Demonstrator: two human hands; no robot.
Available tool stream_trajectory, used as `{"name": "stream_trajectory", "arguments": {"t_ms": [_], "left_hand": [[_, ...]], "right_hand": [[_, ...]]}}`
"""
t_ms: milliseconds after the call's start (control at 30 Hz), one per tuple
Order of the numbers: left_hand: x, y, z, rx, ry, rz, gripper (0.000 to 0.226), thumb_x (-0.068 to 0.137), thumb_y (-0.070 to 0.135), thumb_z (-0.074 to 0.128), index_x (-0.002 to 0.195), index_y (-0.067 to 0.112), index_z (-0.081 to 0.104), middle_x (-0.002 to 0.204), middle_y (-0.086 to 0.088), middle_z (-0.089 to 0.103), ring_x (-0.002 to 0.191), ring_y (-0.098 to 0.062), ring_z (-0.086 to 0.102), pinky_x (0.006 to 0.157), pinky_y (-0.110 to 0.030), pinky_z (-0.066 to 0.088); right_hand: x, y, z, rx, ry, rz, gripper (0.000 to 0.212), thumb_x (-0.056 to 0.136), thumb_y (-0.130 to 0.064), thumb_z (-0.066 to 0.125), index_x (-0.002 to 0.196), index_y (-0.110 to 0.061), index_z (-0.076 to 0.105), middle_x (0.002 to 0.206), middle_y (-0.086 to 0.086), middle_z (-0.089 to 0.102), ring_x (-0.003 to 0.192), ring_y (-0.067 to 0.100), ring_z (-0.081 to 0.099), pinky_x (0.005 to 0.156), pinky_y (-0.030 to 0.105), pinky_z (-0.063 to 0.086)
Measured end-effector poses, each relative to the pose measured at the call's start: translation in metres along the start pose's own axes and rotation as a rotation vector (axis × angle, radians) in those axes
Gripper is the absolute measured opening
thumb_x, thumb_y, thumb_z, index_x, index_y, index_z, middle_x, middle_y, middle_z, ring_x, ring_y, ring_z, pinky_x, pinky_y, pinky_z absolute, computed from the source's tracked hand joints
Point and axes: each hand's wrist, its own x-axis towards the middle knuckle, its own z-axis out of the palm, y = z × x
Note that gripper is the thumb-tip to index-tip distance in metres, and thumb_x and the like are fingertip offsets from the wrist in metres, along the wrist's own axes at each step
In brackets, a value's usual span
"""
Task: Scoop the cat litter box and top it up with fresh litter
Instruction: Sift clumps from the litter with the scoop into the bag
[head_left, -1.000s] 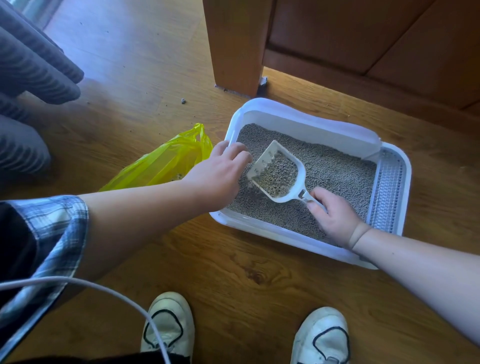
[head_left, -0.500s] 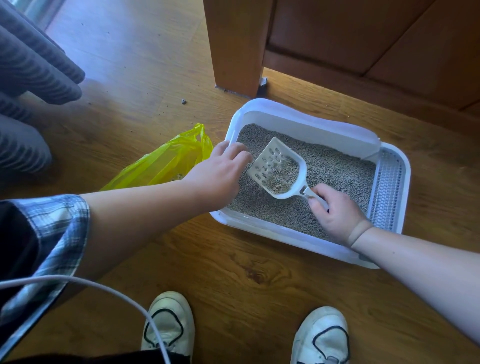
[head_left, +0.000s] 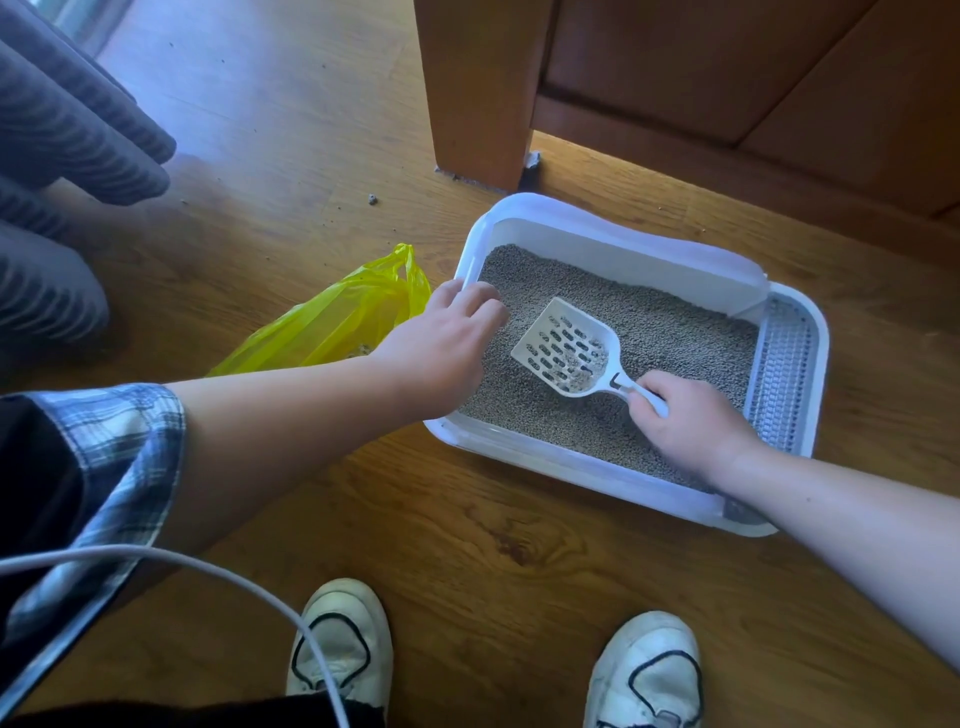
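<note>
Scooping: right hand (head_left: 691, 431) grips the scoop (head_left: 566, 348) by its handle, fingers curled tight round it, above the near right part of the box (head_left: 571, 470).
Scoop: white and slotted, its blade pointing away and to the left over the litter (head_left: 654, 327); a few grains lie in the bowl near the handle end. Whether the blade touches the litter bed cannot be told.
Left hand (head_left: 447, 348): on the box's left rim, fingers curled over the edge and holding it.
Box: white tray on the wood floor (head_left: 467, 561), near a wooden leg (head_left: 472, 93); grey litter fills the main part, and a grate (head_left: 784, 374) runs along the right end.
Bag (head_left: 332, 322): yellow plastic, on the floor just beside the box's left side, partly behind the left hand.
Stray grains: a few on the floor left of the leg.
Shoes (head_left: 343, 639): two white ones at the near edge.
Cable (head_left: 218, 571): white, arcing across the lower left.
</note>
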Motion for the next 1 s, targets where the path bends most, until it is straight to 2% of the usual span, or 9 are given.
{"name": "stream_trajectory", "arguments": {"t_ms": [200, 567, 667, 1000], "left_hand": [[-0.0002, -0.0001, 0.0004, -0.007, 0.01, 0.008, 0.051, 0.077, -0.002, 0.049, 0.126, 0.009, 0.05, 0.14, -0.011, 0.042, 0.133, -0.044, 0.032, 0.091, -0.056, 0.049], [-0.0006, 0.0027, -0.0031, -0.004, -0.009, -0.014, 0.052, 0.079, -0.002, 0.049, 0.13, 0.01, 0.048, 0.143, -0.01, 0.039, 0.137, -0.043, 0.029, 0.099, -0.051, 0.045], [-0.0005, 0.0032, -0.0038, -0.006, -0.018, -0.025, 0.052, 0.081, -0.002, 0.049, 0.131, 0.011, 0.047, 0.144, -0.009, 0.038, 0.138, -0.042, 0.027, 0.095, -0.051, 0.048], [0.0005, 0.0009, -0.002, -0.004, -0.001, -0.006, 0.05, 0.078, -0.002, 0.052, 0.127, 0.011, 0.05, 0.14, -0.009, 0.042, 0.134, -0.042, 0.032, 0.087, -0.054, 0.052]], "right_hand": [[-0.0003, -0.0028, -0.0026, -0.014, -0.011, -0.023, 0.033, 0.099, -0.047, 0.044, 0.079, -0.024, 0.055, 0.066, -0.001, 0.061, 0.063, 0.024, 0.058, 0.059, 0.039, 0.049], [-0.0025, -0.0041, -0.0022, -0.029, -0.037, -0.049, 0.032, 0.099, -0.044, 0.044, 0.073, -0.026, 0.048, 0.063, -0.004, 0.057, 0.06, 0.022, 0.055, 0.053, 0.034, 0.039], [-0.0029, -0.0027, -0.0026, -0.064, -0.023, -0.06, 0.031, 0.1, -0.044, 0.043, 0.076, -0.026, 0.049, 0.064, -0.004, 0.058, 0.06, 0.02, 0.055, 0.051, 0.032, 0.036], [-0.0015, -0.0004, -0.0005, -0.015, 0.004, -0.058, 0.023, 0.098, -0.044, 0.045, 0.082, -0.029, 0.05, 0.068, -0.005, 0.059, 0.066, 0.021, 0.057, 0.062, 0.038, 0.048]]}}
